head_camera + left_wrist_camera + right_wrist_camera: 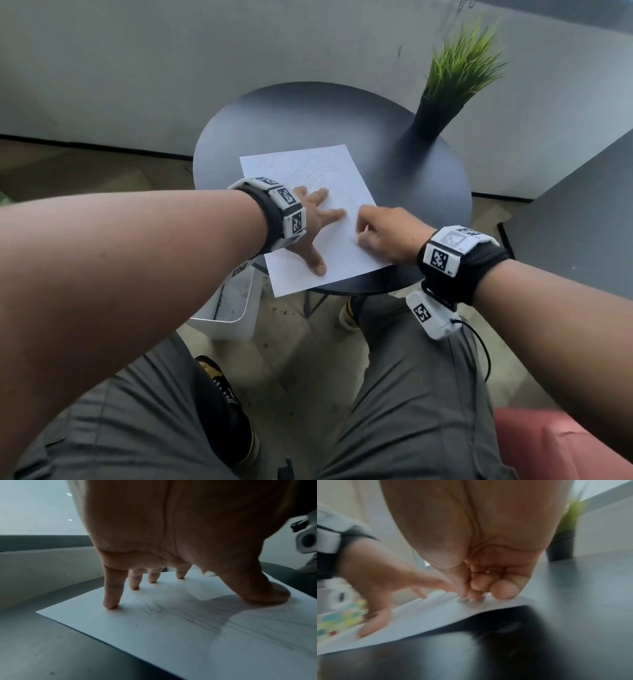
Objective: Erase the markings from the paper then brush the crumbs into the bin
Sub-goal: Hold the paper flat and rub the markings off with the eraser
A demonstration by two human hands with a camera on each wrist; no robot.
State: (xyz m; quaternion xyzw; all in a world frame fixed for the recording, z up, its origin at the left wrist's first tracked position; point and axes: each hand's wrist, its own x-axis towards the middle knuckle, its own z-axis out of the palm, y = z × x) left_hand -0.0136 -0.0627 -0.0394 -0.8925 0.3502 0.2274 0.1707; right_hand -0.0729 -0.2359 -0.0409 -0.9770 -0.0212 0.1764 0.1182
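Observation:
A white sheet of paper (342,178) lies on a round dark table (308,116), its near corner hanging over the edge. Faint pencil scribbles (171,614) cross its upper part. My left hand (308,222) is spread on the sheet's left side, fingertips and thumb pressing it down (111,604). My right hand (383,236) sits at the sheet's right edge with curled fingers pinching a small pale eraser (467,600), mostly hidden, against the paper (428,612). A white bin (236,325) stands on the floor under the table's near-left edge.
A black pot with green grass-like leaves (442,102) stands at the table's back right. A dark cabinet (582,205) is to the right and a red seat (548,442) at the lower right. My knees are below the table edge. A grey wall runs behind.

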